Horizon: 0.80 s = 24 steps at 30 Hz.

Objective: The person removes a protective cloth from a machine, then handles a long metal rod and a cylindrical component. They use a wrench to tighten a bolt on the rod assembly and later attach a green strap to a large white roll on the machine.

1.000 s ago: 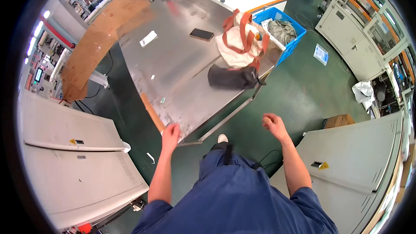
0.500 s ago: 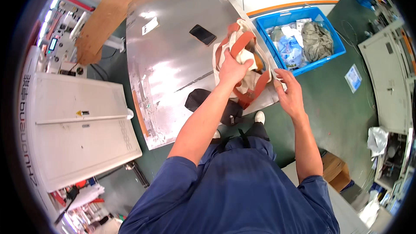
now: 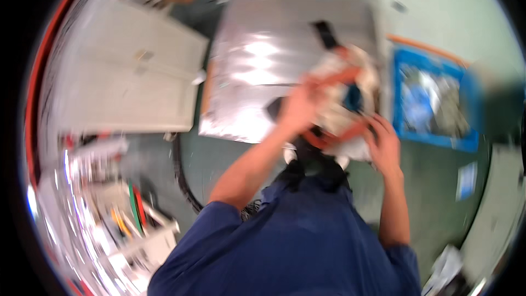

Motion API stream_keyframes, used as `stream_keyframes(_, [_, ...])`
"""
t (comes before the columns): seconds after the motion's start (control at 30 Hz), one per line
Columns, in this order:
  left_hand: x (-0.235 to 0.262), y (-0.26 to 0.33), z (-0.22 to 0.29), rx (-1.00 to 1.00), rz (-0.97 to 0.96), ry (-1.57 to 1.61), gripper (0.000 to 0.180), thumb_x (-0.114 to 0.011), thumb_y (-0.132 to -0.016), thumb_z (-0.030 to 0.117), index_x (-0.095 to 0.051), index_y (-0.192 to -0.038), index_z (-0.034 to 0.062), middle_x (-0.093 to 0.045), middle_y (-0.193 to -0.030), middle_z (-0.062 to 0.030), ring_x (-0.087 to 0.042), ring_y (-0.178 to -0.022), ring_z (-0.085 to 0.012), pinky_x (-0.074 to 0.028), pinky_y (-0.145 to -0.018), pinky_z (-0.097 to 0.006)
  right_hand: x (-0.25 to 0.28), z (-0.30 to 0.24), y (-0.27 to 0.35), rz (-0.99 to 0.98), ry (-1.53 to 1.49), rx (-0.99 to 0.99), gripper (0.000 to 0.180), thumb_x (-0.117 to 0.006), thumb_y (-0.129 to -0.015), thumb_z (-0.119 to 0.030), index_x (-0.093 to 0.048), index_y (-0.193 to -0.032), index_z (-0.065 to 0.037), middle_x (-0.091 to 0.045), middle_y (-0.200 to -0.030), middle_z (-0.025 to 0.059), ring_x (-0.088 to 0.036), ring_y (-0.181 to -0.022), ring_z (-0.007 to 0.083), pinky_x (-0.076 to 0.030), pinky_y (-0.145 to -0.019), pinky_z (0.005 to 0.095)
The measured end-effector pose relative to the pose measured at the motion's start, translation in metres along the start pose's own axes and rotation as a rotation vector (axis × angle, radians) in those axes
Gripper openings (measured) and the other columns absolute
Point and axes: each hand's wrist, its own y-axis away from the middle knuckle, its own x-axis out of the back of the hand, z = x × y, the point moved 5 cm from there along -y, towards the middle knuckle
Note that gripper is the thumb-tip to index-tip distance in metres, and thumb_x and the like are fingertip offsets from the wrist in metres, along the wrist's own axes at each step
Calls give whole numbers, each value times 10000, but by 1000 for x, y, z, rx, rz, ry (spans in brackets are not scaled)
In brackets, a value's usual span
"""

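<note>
The picture is blurred by motion. A white bag with orange straps (image 3: 341,90) stands at the near right corner of a shiny metal table (image 3: 257,49). My left hand (image 3: 298,111) grips the bag's left side at an orange strap. My right hand (image 3: 383,145) holds the bag's lower right edge, fingers curled on it. Something blue shows inside the bag's mouth. A dark bag (image 3: 275,111) lies on the table just left of my left hand, mostly hidden by it.
A flat black object (image 3: 327,33) lies on the table behind the bag. A blue crate (image 3: 457,142) with crumpled material stands on the green floor to the right. White cabinets (image 3: 126,77) are on the left, with cables and tools at lower left.
My head has swung left and closer, so the table now fills the upper middle. Both hands went from hanging free near the table edge to holding the white bag.
</note>
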Motion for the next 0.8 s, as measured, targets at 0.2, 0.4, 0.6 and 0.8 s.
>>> stream_keyframes(0.2, [39,113,-59,-203,44,41,493,-606,-869,344,-531,-1273,72,-628,-1068,-209,-618,-950,-396,-511,-805,-464,-14,-10,50,213,-170,-131,267,-640,-870,-173,-670,-1054,18,-680,-994,166,-653,-905,281,-517,-806,389])
stream_keyframes(0.4, [84,350,-330,645,-1,-225,377,-588,-834,306,-620,-1125,68,-671,-1012,-179,-655,-942,-364,-532,-785,-489,-125,-168,77,-240,-29,177,301,-643,-925,-274,-695,-1018,8,-704,-912,168,-661,-819,255,-532,-763,352])
stream_keyframes(0.6, [96,649,-502,1452,282,194,341,-557,-825,279,-673,-1037,39,-669,-1111,-181,-639,-1028,-358,-513,-877,-462,-376,-329,107,-894,-80,437,358,-574,-969,-255,-608,-1153,50,-692,-964,176,-661,-872,240,-527,-804,336])
stream_keyframes(0.8, [150,784,-550,1655,864,444,340,-576,-817,336,-698,-987,68,-690,-1042,-161,-653,-982,-342,-516,-866,-439,-550,-466,145,-1196,-93,662,319,-602,-945,-232,-631,-1138,20,-697,-916,135,-666,-793,190,-532,-728,310])
